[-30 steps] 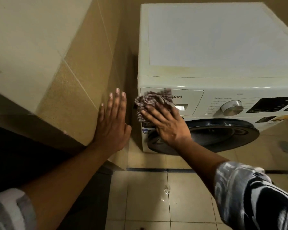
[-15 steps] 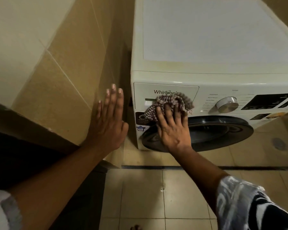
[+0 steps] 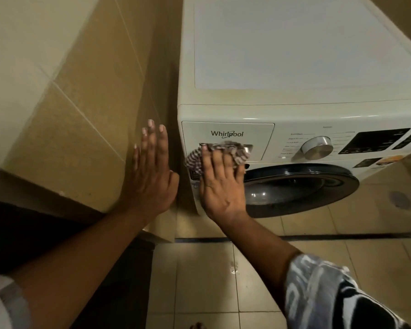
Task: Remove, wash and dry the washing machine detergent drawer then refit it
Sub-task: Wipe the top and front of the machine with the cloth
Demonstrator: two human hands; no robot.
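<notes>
**Detergent drawer (image 3: 256,136) seated in its slot, front being wiped**

Judging by how it lies, the detergent drawer is pushed fully home in the top left corner of the washing machine (image 3: 294,55). Its front panel sits flush with the control fascia, directly under the fingertips of the right hand (image 3: 221,184).

That hand lies with fingers nearly straight and spread. It presses a bunched checked cloth (image 3: 235,150) against the lower part of the drawer front, over the handle recess. The thumb rests beside the cloth rather than wrapping round it.

The left hand (image 3: 150,176) holds nothing. It is flat, fingers straight and together, against the tiled wall (image 3: 69,115) just to the left of the machine. Whether the palm bears on the tiles or only hovers close to them cannot be told.

Beyond the right hand, further right, are the program dial (image 3: 317,147) and the dark display (image 3: 375,141). The round door (image 3: 294,186) sits just below and right of its thumb.

With the drawer in place and a cloth on it, this looks like the closing step, drying the front after refitting. It could instead be a wipe before the drawer is pulled out.

If it is the closing step, the next move calls for light, even pressure across the recess. The fingers should not hook the handle and drag the drawer out. Then comes a check that the panel edges line up with the fascia all round.
</notes>
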